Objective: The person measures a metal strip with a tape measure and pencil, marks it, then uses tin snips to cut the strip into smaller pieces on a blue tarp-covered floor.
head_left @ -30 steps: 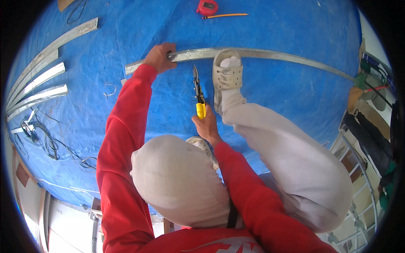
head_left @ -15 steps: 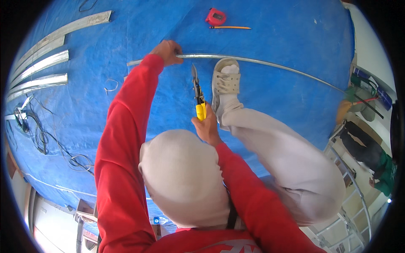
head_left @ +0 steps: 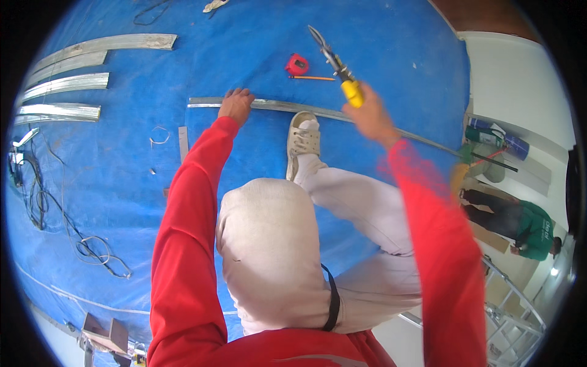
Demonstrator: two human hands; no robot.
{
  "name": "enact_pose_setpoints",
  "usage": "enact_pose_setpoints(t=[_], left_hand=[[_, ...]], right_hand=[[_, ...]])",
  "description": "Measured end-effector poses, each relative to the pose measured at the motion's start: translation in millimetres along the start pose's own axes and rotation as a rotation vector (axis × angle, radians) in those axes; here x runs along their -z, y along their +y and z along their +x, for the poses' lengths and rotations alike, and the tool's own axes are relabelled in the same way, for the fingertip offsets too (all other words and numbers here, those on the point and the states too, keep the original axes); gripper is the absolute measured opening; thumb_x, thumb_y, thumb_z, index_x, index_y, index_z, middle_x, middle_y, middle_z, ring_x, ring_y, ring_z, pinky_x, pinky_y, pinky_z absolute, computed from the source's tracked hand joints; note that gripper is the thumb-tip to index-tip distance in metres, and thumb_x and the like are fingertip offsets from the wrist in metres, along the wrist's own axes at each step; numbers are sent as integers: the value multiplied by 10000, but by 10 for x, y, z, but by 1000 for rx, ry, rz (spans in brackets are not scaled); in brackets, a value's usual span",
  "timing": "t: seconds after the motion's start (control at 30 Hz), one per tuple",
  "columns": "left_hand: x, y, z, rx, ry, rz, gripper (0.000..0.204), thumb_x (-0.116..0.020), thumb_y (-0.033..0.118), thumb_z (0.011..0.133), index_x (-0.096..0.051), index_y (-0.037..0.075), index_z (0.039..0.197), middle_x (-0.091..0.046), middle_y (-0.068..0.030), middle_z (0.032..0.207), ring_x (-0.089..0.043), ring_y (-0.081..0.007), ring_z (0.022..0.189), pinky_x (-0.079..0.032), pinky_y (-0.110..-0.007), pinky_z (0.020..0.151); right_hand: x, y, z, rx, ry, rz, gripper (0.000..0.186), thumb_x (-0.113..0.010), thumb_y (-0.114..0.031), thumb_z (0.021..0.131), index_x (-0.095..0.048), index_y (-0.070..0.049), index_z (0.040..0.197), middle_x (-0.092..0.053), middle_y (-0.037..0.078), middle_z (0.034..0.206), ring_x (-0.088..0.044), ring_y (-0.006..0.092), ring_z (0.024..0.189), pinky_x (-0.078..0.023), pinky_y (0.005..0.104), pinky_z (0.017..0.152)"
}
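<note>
My left hand point(head_left: 236, 107) grips a long silver metal channel point(head_left: 278, 104) close to its left end, with the fingers over the strip. The channel lies across the blue sheet and runs off to the right, past my sandalled foot point(head_left: 304, 137). In my right hand point(head_left: 372, 116), raised over the sheet, is a pair of tin snips point(head_left: 335, 63) with yellow handles. The snips' blades are together and point up and to the left, away from the channel. Beyond the channel lie a red tape measure point(head_left: 297, 64) and an orange pencil point(head_left: 313, 77).
Several metal channels point(head_left: 73, 81) lie at the far left. Black cables point(head_left: 36, 196) tangle below them. A small grey metal piece point(head_left: 183, 144) rests beside my left sleeve. At right, a person in green point(head_left: 538, 229) stands near a ladder point(head_left: 516, 293), and bags and tools sit by the wall.
My right hand has lifted the snips from beside my foot up and to the right, past the channel. My left hand still holds the channel, which now shows its wider face.
</note>
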State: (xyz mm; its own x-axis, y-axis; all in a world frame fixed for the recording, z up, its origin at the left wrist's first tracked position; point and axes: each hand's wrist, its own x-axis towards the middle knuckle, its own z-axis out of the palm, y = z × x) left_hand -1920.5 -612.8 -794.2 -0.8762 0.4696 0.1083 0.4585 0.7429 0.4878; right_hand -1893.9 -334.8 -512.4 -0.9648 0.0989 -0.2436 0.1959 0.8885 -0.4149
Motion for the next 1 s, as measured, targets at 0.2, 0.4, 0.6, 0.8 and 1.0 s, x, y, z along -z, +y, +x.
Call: enact_pose_setpoints(t=[0.2,0.4,0.6,0.8,1.0], left_hand=[[-89,20,76,176,28,22,171,-592,25,895,-682,123,1004,-706,-129,936,-704,-336,964,-575,-488,809],[-138,-22,57,211,41,-14,195,-573,20,902,-678,128,1026,-705,-169,920,-714,-371,905,-583,-501,764],[-97,-41,-51,217,48,-36,168,-602,12,871,-682,122,969,-711,-161,897,-711,-363,925,-585,-495,774],[-6,-17,-154,227,61,-66,134,-619,10,840,-687,98,915,-720,-146,872,-696,-359,974,-579,-489,830],[24,-130,-184,179,21,-83,141,-623,11,851,-709,100,919,-713,-113,948,-684,-344,992,-575,-469,835]], right_hand=[[1540,-625,-270,37,-178,-227,647,-695,-193,847,-528,0,1442,-669,182,1128,-651,304,990,-508,390,886],[2131,-946,-1201,49,-177,-330,714,-587,-42,839,-427,-3,1533,-618,119,1283,-593,217,1150,-435,338,1075],[2046,-785,-1282,42,-181,-386,734,-670,-96,777,-478,-24,1482,-635,185,1213,-613,307,1100,-475,380,999],[1660,-430,-624,128,-312,-424,735,-723,-174,774,-506,32,1446,-641,265,1275,-623,411,1177,-482,436,1020],[992,-4,365,328,-602,-534,761,-737,-223,770,-506,35,1449,-587,297,1381,-558,458,1283,-440,465,1107]])
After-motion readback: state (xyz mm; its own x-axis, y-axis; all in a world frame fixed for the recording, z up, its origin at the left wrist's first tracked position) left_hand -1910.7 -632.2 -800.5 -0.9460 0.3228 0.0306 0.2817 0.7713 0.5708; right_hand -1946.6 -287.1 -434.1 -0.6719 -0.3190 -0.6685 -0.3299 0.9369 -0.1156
